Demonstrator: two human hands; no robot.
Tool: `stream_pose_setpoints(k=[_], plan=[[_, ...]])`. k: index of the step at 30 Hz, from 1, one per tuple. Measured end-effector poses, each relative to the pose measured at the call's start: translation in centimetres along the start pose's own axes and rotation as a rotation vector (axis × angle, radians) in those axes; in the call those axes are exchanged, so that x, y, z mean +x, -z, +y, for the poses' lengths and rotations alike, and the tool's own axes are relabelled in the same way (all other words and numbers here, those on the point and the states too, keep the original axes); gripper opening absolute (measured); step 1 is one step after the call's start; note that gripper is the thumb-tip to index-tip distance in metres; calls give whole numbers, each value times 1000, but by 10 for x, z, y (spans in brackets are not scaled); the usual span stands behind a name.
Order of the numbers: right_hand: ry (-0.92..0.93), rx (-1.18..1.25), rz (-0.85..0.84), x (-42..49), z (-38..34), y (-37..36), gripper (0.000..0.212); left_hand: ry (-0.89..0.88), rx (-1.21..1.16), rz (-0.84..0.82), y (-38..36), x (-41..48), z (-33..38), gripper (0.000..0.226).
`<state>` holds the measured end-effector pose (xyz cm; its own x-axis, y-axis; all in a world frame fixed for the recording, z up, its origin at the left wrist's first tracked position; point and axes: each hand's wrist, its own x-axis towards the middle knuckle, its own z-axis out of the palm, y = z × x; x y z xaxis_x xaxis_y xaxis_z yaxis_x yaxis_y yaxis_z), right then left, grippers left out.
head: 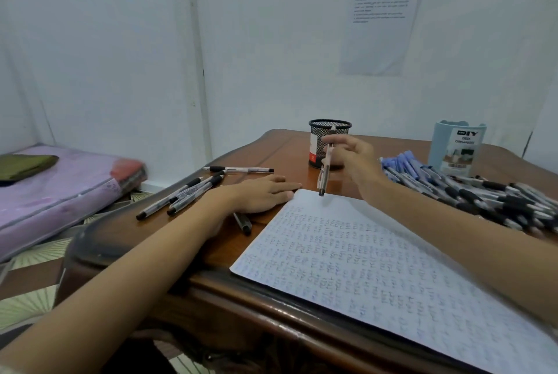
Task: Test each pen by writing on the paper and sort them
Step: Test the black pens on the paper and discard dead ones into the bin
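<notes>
So, the right hand [353, 159] is pinching a pen [325, 168] almost upright, tip down over the far corner of the paper [377, 268]; can't tell if the tip actually touches. The paper is full of scribbles and lies on the near right side of the table [271, 150]. The left hand [262, 194] lies flat on the wood, fingers straight, just left of that corner, with another pen [244, 223] poking out from under the wrist. A few loose pens [181, 195] sit further left. The big pile of pens [483, 192] is far right, beside a blue organiser [459, 147]. A black mesh cup [314, 144] stands behind the held pen
</notes>
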<state>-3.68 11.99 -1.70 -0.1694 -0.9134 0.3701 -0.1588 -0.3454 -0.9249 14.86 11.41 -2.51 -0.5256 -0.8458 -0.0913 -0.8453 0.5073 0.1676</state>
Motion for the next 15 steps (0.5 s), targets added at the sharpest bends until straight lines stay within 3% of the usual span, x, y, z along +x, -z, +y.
stream_pose_setpoints(k=[9, 12, 15], plan=[[537, -451, -83, -4, 3, 8, 23, -12, 4, 26, -4, 1, -3, 47], [644, -452, -109, -8, -2, 11, 16, -16, 3, 30, -4, 1, -4, 48], [677, -414, -131, -12, -5, 12, 22, -19, 2, 26, -4, 2, -4, 48]])
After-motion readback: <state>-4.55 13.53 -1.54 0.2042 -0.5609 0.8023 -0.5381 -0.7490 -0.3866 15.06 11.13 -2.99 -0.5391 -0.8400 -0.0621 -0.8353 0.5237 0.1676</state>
